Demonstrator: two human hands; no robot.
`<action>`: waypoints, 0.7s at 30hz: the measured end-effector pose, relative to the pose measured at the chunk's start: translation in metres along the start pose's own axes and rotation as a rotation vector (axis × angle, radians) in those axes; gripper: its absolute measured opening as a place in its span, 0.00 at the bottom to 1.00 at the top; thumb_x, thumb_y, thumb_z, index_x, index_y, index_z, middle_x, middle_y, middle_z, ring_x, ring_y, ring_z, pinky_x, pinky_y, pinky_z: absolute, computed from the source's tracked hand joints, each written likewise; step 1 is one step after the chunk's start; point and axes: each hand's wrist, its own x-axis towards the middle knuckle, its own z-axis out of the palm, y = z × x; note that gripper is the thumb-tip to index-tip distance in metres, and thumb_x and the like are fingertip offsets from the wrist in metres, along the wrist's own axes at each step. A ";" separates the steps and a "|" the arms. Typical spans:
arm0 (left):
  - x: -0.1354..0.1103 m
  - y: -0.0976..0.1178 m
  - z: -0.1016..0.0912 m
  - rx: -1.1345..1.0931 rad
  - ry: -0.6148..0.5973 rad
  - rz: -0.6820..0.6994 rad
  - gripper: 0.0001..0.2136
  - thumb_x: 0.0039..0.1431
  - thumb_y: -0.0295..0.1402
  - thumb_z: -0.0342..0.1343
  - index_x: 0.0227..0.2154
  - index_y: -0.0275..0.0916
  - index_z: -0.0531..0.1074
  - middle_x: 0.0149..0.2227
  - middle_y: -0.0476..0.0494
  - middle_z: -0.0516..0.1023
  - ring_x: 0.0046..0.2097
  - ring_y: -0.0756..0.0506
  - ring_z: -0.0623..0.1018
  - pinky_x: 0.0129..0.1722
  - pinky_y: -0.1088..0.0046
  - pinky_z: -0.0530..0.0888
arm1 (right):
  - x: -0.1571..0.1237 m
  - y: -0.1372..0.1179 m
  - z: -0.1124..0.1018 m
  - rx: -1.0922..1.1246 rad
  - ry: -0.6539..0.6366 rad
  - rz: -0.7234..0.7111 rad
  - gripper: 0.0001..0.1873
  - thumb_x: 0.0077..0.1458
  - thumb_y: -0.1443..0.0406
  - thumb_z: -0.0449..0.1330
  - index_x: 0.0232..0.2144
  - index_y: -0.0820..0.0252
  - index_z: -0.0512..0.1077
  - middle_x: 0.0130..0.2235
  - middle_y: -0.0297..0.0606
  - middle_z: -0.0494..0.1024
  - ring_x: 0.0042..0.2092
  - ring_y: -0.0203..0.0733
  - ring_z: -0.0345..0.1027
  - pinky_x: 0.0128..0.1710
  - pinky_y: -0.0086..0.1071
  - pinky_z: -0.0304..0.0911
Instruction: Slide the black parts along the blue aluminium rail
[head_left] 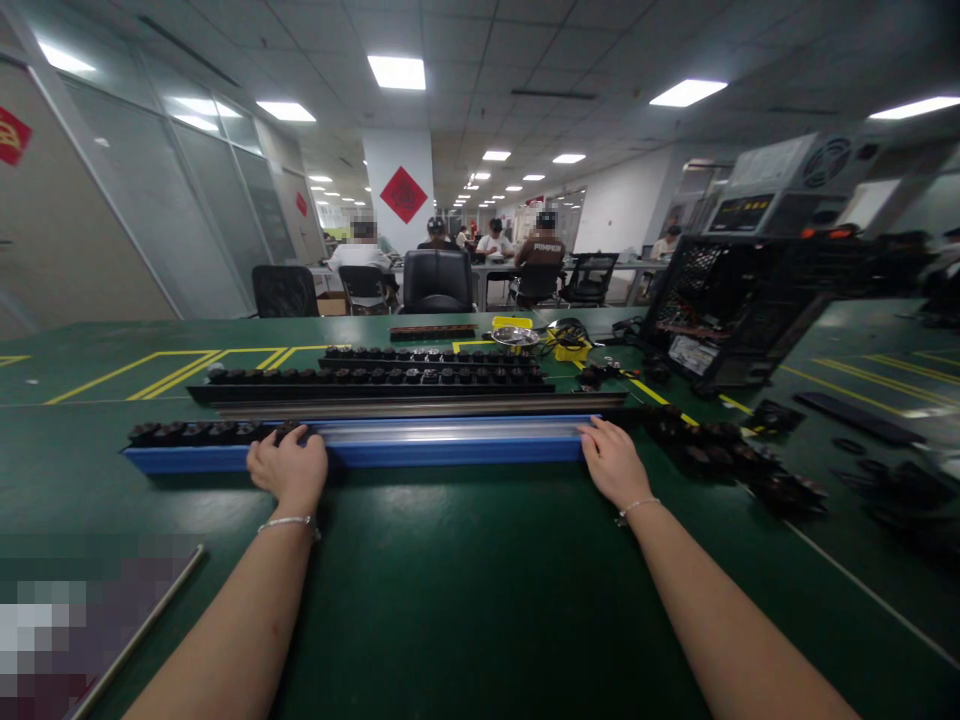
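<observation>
A long blue rail (450,452) with a shiny metallic channel lies crosswise on the green table in front of me. Black roller-like pieces (202,432) sit in a row along its left part. At the right end of that row, my left hand (291,465) is closed on a black piece, its fingers curled over the rail; the fingertips are partly hidden. My right hand (611,460) grips the rail near its right end, thumb and fingers at the edge. Directly behind lie a bare grey rail (420,406) and a black rail filled with similar pieces (375,378).
Loose black parts (712,450) are scattered to the right. An open computer case (727,310) stands at the back right with a power supply (787,185) on top. A metal dish (514,337) sits near yellow holders. Several people sit at tables beyond an office chair (438,282).
</observation>
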 end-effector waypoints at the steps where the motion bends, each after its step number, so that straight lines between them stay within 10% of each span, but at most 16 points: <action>1: -0.001 0.001 -0.001 -0.002 -0.003 -0.002 0.19 0.53 0.37 0.48 0.45 0.37 0.75 0.57 0.34 0.63 0.62 0.34 0.56 0.60 0.54 0.53 | 0.000 0.000 0.000 0.001 0.002 0.001 0.23 0.59 0.60 0.42 0.42 0.61 0.75 0.52 0.46 0.72 0.56 0.49 0.59 0.57 0.46 0.54; 21: -0.002 0.001 0.002 0.003 -0.008 0.025 0.19 0.54 0.38 0.47 0.44 0.37 0.76 0.56 0.36 0.66 0.61 0.34 0.57 0.60 0.56 0.55 | -0.001 0.007 0.004 0.018 -0.046 -0.015 0.21 0.57 0.51 0.48 0.36 0.59 0.73 0.54 0.48 0.69 0.58 0.50 0.55 0.57 0.47 0.52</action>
